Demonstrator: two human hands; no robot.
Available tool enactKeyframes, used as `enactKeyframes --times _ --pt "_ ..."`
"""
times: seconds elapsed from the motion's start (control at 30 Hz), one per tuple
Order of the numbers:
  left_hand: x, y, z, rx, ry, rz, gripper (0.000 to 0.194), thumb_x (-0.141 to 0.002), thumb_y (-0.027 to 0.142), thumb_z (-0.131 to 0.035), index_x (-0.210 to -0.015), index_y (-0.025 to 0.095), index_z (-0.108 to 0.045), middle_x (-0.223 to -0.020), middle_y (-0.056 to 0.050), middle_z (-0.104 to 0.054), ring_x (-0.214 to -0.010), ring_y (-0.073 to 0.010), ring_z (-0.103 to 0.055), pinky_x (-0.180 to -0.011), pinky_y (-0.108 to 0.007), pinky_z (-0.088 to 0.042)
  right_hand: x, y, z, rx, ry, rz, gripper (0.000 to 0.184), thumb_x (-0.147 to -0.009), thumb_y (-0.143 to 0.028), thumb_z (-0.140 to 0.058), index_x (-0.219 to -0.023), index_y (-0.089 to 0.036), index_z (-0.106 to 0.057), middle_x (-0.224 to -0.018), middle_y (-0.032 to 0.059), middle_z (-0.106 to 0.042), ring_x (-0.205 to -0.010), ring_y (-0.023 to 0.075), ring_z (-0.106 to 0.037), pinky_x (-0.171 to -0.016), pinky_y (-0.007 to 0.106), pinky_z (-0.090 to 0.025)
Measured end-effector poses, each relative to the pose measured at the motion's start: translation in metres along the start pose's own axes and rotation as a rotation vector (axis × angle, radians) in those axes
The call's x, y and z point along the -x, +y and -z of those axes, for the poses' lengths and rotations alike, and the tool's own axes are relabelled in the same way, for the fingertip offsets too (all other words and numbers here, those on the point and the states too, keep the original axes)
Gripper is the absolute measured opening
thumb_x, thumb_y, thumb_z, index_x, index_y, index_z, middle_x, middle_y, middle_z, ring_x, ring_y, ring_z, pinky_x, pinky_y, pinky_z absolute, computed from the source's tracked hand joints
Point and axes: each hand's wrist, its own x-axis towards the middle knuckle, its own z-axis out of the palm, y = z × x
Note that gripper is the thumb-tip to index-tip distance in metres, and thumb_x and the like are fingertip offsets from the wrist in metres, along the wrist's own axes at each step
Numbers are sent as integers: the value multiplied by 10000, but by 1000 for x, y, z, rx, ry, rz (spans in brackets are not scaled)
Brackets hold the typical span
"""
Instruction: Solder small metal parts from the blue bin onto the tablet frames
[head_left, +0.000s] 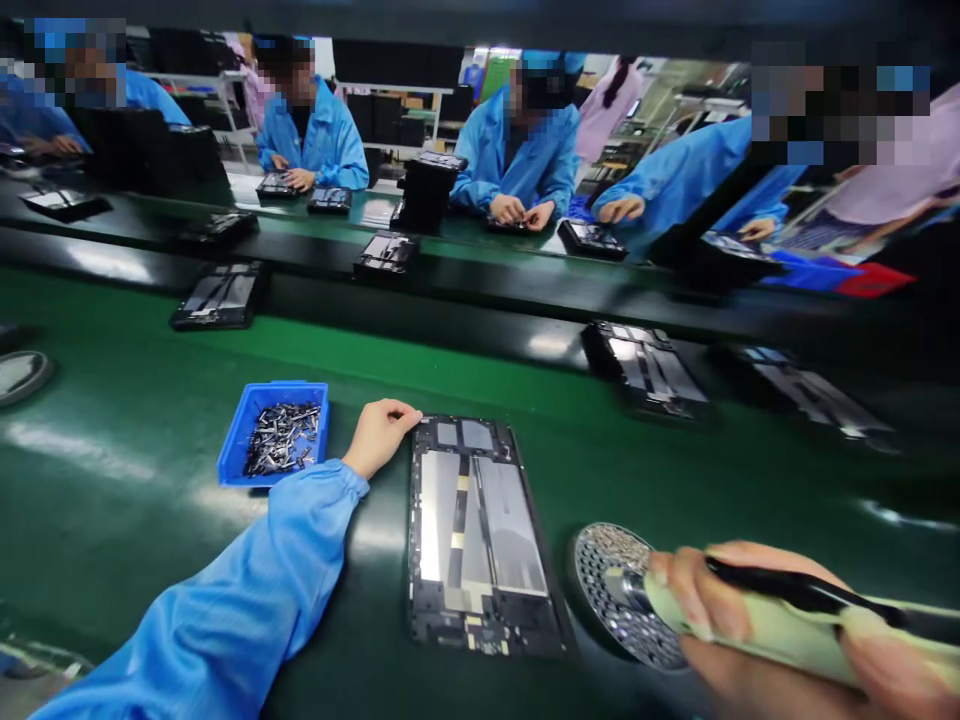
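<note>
a long dark green conveyor belt (465, 380) is stretching across the view, and beyond a black bench, co-workers in light blue smocks (517, 160) are working over their own devices. several black rectangular device frames (221, 296) are lying spaced out along the belt. directly in front of the person, a black rectangular tablet frame (480, 535) is lying flat on the belt between the two hands, with its silver foil panels facing up and a small exposed circuit board (480, 635) showing along its near edge. no back cover is lying on it, and the pictures are not showing how many fastenings are done. to its left, a shallow blue plastic tray (229, 460) is holding a full heap of small silvery metal parts (281, 438). to its right, a round perforated metal disc (615, 590) is sitting on the belt. the left hand (382, 438), coming out of a light blue sleeve (225, 600), is resting loosely curled and empty, with its fingertips touching the frame's top corner. the right hand (694, 600) is closing firmly around a pale green cylindrical electric screwdriver (757, 625), holding it over the disc, with the tool's tip hidden.
</note>
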Motion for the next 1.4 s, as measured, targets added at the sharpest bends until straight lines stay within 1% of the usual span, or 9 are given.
enactKeyframes --times 0.1,0.3,0.5,0.6,0.7,0.8,0.9,1.1,1.4 --pt "-5 -5 -8 -13 9 -1 134 -878 223 -732 -866 103 -788 -856 -60 -760 -733 -157 -633 -745 -265 -456 -4 -1 -21 -21 -86 90 355 -781 -548 -734 -867 -213 -809 -465 25 -442 -461 177 -492 -467 314 -474" --pt "-22 -15 -20 -71 40 5 82 -896 172 -734 -857 131 -793 -897 -54 -770 -793 -168 -652 -768 -274 -440 -10 1 -60 -69 -178 60 322 -820 -515 -744 -912 -215 -818 -490 11 -458 -464 151 -485 -482 279 -476" --pt "-19 -16 -19 -88 2 -16 73 -896 145 -733 -856 156 -793 -871 -29 -769 -817 -165 -670 -784 -269 -448 -28 13 -93 -88 -202 72 356 -814 -540 -779 -841 -185 -788 -455 -10 -478 -424 123 -493 -525 261 -484" --pt "-19 -16 -19 -95 -7 -22 80 -905 142 -725 -887 162 -800 -891 -27 -772 -838 -165 -678 -799 -262 -456 -50 29 -118 -108 -213 71 372 -815 -537 -784 -806 -168 -740 -437 -29 -466 -393 117 -485 -496 257 -491" --pt "-20 -16 -19 -109 -27 -14 129 -942 143 -681 -942 147 -811 -921 -47 -781 -813 -168 -680 -783 -266 -464 -74 54 -149 -100 -145 30 422 -735 -559 -820 -764 -157 -696 -413 -46 -446 -360 117 -461 -457 263 -494" --pt "-21 -16 -19 -125 -40 -10 168 -967 136 -645 -970 128 -813 -964 -70 -787 -829 -177 -689 -787 -271 -471 -95 79 -178 -66 -102 4 419 -710 -551 -799 -729 -148 -687 -405 -38 -459 -344 111 -444 -442 262 -488" --pt "-20 -16 -20 -137 -50 -20 167 -965 134 -646 -967 132 -813 -1016 -73 -789 -903 -189 -700 -833 -274 -475 -107 98 -198 -33 -112 -1 400 -723 -540 -775 -708 -151 -683 -409 -30 -472 -345 108 -435 -430 258 -477" --pt "-18 -14 -20 -168 -61 -19 189 -969 142 -630 -1002 144 -815 -1061 -68 -787 -947 -205 -699 -861 -293 -475 -112 118 -206 -22 -125 0 382 -728 -529 -772 -709 -157 -683 -412 -28 -478 -355 112 -443 -428 256 -461" --pt "-14 -14 -21 -196 -65 -12 211 -974 146 -613 -1034 158 -815 -1063 -70 -783 -951 -210 -699 -873 -298 -473 -112 125 -206 6 -150 -15 402 -714 -542 -781 -655 -171 -639 -405 -21 -484 -347 119 -460 -443 266 -492"
